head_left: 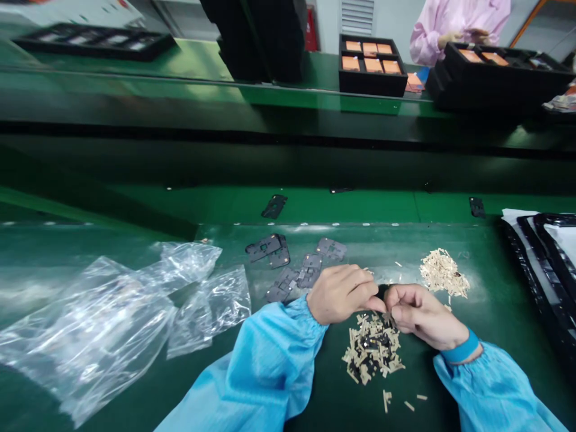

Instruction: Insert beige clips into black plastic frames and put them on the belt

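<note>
My left hand (345,294) and my right hand (425,315) meet at the middle right of the bench, both with fingers closed. Between their fingertips is a small black plate (383,291), mostly covered by the fingers, so its exact kind is unclear. Just below them lies a pile of small beige strips mixed with black bits (373,351). A second pile of beige strips (443,273) sits beyond my right hand. Several flat dark grey plastic plates with cutouts (310,270) lie beyond and to the left of my left hand.
Crumpled clear plastic bags (103,324) cover the left side. Stacked black trays (544,258) stand at the right edge. A green conveyor belt (216,204) carries a few dark plates (274,206). Across it, a person in pink (454,24) works behind black boxes (372,84).
</note>
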A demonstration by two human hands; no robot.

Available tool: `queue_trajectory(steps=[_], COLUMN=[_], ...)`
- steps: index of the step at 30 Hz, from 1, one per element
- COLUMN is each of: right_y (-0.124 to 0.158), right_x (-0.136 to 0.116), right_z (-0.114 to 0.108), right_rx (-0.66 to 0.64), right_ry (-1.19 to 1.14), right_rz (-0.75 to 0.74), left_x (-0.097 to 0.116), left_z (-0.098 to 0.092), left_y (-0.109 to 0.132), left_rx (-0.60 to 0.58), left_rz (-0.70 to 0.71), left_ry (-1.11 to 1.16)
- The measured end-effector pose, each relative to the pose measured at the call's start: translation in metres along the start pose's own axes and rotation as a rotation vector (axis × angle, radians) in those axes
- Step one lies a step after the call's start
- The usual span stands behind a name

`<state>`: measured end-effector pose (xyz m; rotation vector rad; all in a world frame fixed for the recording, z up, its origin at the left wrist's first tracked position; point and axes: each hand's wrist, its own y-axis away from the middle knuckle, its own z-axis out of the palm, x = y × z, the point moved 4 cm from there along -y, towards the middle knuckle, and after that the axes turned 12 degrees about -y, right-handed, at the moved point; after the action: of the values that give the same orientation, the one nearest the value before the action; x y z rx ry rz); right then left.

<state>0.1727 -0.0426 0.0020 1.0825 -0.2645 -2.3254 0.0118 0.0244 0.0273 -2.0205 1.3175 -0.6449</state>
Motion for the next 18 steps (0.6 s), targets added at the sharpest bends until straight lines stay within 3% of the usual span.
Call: queue_trajectory(steps=[2,5,10,14,18], right_y=[-0.001,-0.004,-0.009,-0.011,-0.014], right_x=[-0.002,-0.005,-0.004,-0.003,-0.003], right_z=[-0.002,-0.007,-0.011,-0.016,-0.019], right_rx=[0.006,0.082,0.170,0.221,0.219], right_ry=[-0.057,-0.114,-0.106,-0.082,-0.102], right_rz=[-0.067,-0.181,-0.249,-0.312,-0.326], left_x=[-0.005,-0.031,-0.113,-0.158,-0.175], left_z=[0.002,0.013,0.048,0.072,0.087], left_y=[-0.002,-0.013,-0.042,-0.064,-0.073], left_rx=[-0.027,-0.183,-0.669,-0.725,-0.778], left_rz=[-0.037,-0.174,-0.442,-0.441,-0.422], left_ry=[-0.031,-0.161,-0.443,-0.455,-0.416])
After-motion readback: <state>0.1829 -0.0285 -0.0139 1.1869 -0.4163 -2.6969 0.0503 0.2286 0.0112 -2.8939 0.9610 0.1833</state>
